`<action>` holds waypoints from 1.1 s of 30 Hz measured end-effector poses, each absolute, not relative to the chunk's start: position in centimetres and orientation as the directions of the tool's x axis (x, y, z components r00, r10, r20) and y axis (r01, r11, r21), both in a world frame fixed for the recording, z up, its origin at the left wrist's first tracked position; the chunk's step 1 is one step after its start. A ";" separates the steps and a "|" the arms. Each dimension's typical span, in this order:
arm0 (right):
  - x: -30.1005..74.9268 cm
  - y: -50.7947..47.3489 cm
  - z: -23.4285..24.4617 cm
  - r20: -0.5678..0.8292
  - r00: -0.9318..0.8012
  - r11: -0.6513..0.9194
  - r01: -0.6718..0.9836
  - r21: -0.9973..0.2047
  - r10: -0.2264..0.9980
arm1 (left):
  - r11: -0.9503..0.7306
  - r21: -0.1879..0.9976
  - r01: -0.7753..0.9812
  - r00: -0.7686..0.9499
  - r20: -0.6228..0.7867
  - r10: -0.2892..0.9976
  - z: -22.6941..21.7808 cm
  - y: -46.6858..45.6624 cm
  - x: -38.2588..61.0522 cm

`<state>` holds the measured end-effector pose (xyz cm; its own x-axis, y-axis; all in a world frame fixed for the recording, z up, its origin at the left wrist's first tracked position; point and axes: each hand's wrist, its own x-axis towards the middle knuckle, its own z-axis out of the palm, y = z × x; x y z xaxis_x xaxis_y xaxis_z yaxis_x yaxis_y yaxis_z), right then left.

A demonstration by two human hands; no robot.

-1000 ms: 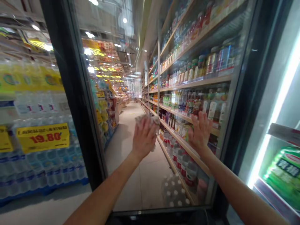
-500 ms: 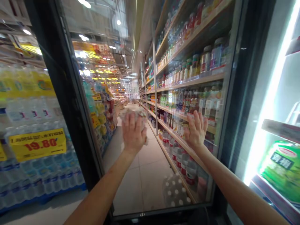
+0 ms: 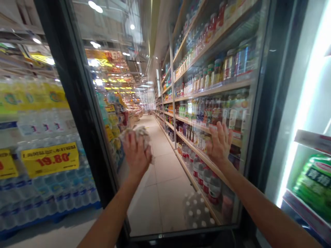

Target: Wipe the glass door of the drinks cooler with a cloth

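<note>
A glass door (image 3: 144,206) with a dark frame stands upright before me, showing some glare. My left hand (image 3: 137,151) lies against the glass left of centre, pressing a crumpled light-coloured cloth (image 3: 141,130) under its palm and fingers. The cloth sticks out past the fingertips and the thumb side; the rest is hidden beneath the hand. On the right half of the pane, my right hand (image 3: 219,143) rests with fingers spread, holding nothing.
At left, beyond the black door frame (image 3: 68,79), stand stacked bottle packs (image 3: 41,124) with a yellow price sign (image 3: 50,160). A lit cooler with a green package (image 3: 314,186) is at right. Shelves of bottles (image 3: 207,113) and a grey dotted shape (image 3: 198,210) appear in the pane.
My left hand has slid left across the glass with the cloth under it. My right hand stays at about the same spot. The view has shifted slightly.
</note>
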<state>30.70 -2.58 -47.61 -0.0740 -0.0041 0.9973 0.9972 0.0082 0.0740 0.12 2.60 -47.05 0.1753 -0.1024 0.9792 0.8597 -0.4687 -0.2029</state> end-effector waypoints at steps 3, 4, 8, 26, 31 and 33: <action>30.8 -2.6 -47.6 0.996 -0.087 0.013 0.996 0.087 -0.011 | -0.496 -0.377 0.782 0.378 0.920 -0.102 -48.8 1.6 4.5; 30.8 -2.6 -47.6 0.996 -0.090 0.014 0.996 0.090 -0.011 | -0.495 -0.423 0.759 0.435 0.895 -0.097 -49.2 1.4 5.1; 30.9 -2.7 -47.6 0.997 -0.082 0.012 0.997 0.082 -0.003 | -0.435 -0.400 0.807 0.420 0.906 -0.053 -50.1 1.7 0.7; 31.0 -2.6 -47.8 0.998 -0.060 0.011 0.998 0.060 0.019 | -0.452 -0.285 0.845 0.287 0.956 -0.066 -47.0 1.6 3.7; 30.7 -2.7 -47.7 0.999 -0.046 0.011 0.999 0.046 0.024 | -0.429 0.034 0.903 -0.055 0.998 -0.037 -43.7 2.9 0.3; 30.7 -2.7 -47.6 0.998 -0.057 0.021 0.998 0.057 0.011 | -0.457 -0.061 0.888 0.040 0.998 -0.056 -44.2 2.4 2.7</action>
